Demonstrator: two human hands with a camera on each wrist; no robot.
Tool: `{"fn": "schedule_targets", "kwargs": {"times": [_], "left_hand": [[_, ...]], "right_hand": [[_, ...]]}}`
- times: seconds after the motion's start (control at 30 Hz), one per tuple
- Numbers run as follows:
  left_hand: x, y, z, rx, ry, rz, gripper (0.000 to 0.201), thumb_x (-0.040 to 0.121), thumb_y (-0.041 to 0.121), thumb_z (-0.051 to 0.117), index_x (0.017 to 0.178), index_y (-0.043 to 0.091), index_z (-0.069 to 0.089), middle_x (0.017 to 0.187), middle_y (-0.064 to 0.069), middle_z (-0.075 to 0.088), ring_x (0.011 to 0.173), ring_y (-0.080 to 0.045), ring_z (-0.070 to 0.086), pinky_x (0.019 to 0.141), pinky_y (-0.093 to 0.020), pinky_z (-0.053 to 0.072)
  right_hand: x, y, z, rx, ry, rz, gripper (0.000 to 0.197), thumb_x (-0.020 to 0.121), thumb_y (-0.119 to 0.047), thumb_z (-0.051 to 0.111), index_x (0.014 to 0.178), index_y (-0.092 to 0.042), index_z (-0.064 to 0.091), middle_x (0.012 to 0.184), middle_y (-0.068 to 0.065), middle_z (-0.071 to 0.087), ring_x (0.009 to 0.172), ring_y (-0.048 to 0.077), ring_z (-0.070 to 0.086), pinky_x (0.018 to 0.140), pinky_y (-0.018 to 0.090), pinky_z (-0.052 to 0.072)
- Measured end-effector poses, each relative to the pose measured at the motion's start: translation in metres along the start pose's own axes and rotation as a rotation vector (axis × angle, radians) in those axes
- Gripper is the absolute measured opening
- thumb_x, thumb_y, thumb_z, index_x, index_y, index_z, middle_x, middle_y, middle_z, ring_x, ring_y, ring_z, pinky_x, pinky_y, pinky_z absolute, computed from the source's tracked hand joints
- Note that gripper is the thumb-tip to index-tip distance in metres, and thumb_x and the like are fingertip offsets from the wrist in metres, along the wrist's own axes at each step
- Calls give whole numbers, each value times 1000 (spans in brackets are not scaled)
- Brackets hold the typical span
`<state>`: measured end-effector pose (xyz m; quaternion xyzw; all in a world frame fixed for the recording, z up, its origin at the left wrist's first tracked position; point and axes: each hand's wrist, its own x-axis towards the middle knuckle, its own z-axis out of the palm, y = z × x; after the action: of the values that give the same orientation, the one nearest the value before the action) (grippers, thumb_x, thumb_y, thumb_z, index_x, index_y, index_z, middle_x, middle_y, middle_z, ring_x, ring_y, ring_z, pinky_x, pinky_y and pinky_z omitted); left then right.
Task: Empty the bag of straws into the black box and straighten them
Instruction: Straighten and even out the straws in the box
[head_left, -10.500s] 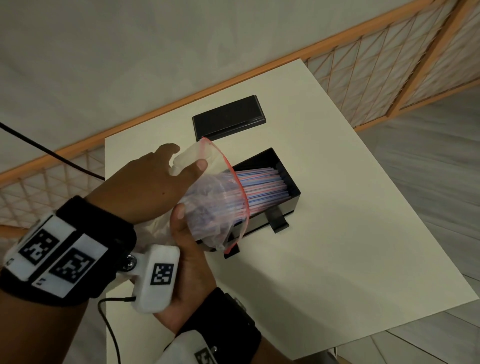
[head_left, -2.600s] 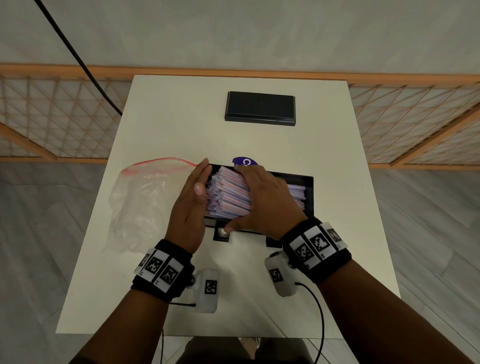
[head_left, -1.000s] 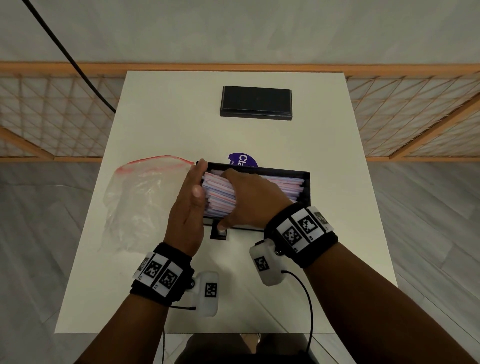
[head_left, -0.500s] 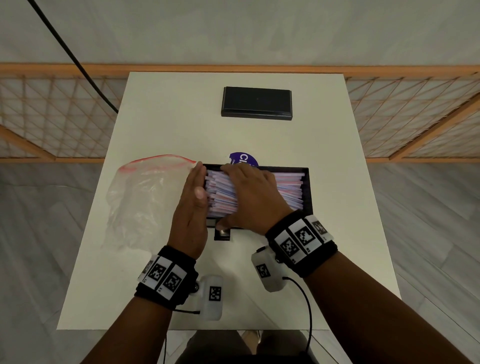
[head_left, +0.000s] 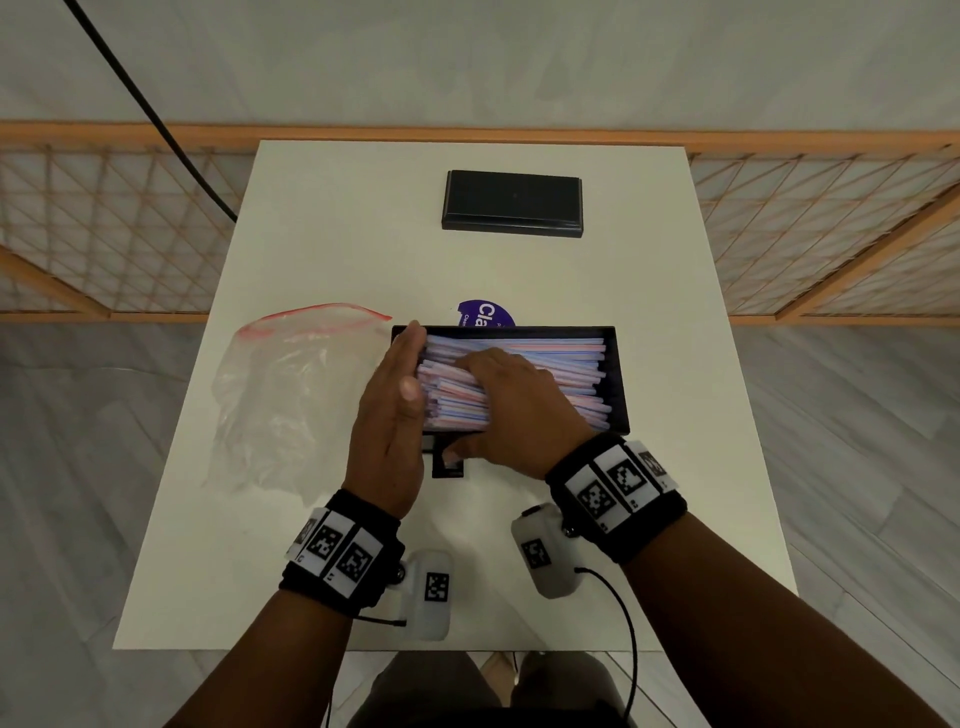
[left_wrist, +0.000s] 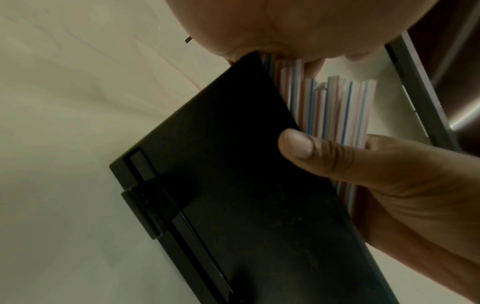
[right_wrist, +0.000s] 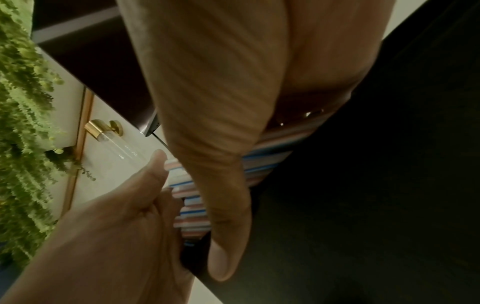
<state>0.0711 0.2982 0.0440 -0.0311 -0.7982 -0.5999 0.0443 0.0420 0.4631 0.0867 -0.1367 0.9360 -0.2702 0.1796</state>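
The black box (head_left: 615, 374) sits mid-table, filled with red- and blue-striped straws (head_left: 550, 356) lying lengthwise. My left hand (head_left: 395, 389) stands edge-on with straight fingers, its palm pressed flat against the straws' left ends at the box's left wall. My right hand (head_left: 511, 402) lies over the left half of the pile, fingers spread on top and thumb down on the box's front wall. The left wrist view shows the straws (left_wrist: 337, 107) above the box (left_wrist: 233, 185). In the right wrist view the straw ends (right_wrist: 192, 214) meet my left hand (right_wrist: 116, 226). The empty clear bag (head_left: 291, 395) lies left of the box.
The box's black lid (head_left: 511, 203) lies at the back of the white table (head_left: 675, 493). A purple round label (head_left: 485, 314) peeks out behind the box. A wooden lattice screen (head_left: 104, 234) runs behind the table, and a black cable (head_left: 156, 114) hangs at the back left.
The bag, tipped into the box at first, now lies empty on the left. Over the last second both hands stayed on the straws, and the right hand shifted slightly over the pile.
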Motion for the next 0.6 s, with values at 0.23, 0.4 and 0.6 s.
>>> {"fn": "schedule_targets", "kwargs": {"times": [0.23,0.4,0.6], "left_hand": [[3,-2,-2,31,-2,27,64,102,66,20,150,30,41,159,12,41,149,-8,38,122,-53,32],[2,0,-1,-2,10,-13,70,98,71,22,152,31,39,158,18,40,149,-6,38,122,-50,33],[5,0,-1,-10,-6,-6,88,95,75,21,160,16,28,161,-1,41,148,-15,41,120,-48,37]], "right_hand": [[12,-2,-9,69,-129,-19,81,58,-56,89,124,-22,56,122,1,65,111,22,60,98,45,50],[16,-5,-20,81,-209,-35,73,59,-51,91,118,-22,58,115,-3,69,98,13,60,84,31,48],[24,-10,-23,31,-219,-27,82,55,-57,91,123,-27,56,117,-7,67,104,14,61,87,31,50]]}}
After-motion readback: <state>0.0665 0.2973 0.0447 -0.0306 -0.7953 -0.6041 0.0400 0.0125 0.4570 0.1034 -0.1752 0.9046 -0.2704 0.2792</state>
